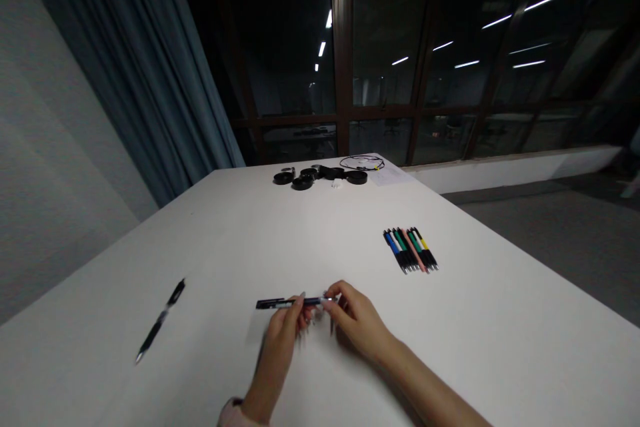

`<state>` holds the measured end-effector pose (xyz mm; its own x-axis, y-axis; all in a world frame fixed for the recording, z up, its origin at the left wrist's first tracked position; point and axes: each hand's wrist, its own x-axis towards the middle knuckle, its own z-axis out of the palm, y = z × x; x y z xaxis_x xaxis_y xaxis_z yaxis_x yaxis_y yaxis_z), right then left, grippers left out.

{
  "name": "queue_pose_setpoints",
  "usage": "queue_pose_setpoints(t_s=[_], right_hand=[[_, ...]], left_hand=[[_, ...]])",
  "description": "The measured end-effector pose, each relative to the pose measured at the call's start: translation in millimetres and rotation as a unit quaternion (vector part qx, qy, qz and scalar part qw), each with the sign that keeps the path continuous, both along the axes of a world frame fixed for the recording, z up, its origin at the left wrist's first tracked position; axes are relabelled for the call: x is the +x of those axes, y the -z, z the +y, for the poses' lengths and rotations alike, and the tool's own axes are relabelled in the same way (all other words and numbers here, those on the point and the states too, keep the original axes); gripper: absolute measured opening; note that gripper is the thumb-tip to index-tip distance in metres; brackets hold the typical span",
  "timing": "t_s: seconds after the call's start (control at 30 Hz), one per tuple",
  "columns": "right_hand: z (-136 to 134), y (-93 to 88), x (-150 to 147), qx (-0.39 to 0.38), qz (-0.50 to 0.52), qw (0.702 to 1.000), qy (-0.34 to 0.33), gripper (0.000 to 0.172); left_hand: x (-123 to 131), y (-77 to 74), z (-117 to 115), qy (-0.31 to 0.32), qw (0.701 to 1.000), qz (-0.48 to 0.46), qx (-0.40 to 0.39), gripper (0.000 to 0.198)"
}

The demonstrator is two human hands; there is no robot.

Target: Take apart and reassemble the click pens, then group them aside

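"Right forearm closest?"

"Yes, slanting in from the lower right of the frame."

"And the biggest things beyond it?"

"White table, spreading across the lower part. Dark windows run from upper centre to upper right, streaked with bright lights. Blue curtain hangs at upper left."

"Where are the person's hands?"

"Lower centre. The left hand grasps the pen midway along, thumb on the near side. The right hand has thumb and forefinger pinched at the pen's right end; its other fingers are partly hidden, so their hold can't be told."

"How does that pen sit?"

"Almost level across the frame, its dark end pointing left."

"Anything smaller lying around?"

"Black rolls cluster near the table's far edge, at upper centre. Row of pens, side by side, right of centre: blue, green, pink and yellow show among them. Last, one lone pen, black, tilted at lower left, well apart from both hands."
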<state>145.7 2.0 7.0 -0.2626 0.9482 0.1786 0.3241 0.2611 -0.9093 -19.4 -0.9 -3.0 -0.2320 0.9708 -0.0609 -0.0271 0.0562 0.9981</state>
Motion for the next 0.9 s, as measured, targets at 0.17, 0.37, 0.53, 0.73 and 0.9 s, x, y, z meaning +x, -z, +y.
queue_pose_setpoints(t_s=[0.17,0.37,0.53,0.73,0.9], right_hand=[[-2,-1.5,0,0.048,-0.041,0.998,-0.011,0.032],[-3,0.8,-3,-0.001,-0.019,1.0,-0.011,0.04],[-5,-5.5,3,0.148,-0.144,0.978,-0.032,0.032],[-4,-4.8,0,0.056,-0.096,0.994,-0.022,0.043],[-6,-10.5,3,0.159,-0.195,0.967,-0.041,0.018]], left_hand=[[-1,2.9,2,0.008,1.0,-0.015,-0.003,0.06],[-1,1.8,1,0.012,1.0,-0.011,-0.007,0.058],[-1,-1.8,0,0.018,0.999,-0.026,-0.003,0.057],[1,-2.7,0,0.022,1.0,-0.015,-0.002,0.058],[-2,-1.6,1,0.008,1.0,-0.021,-0.009,0.058]])
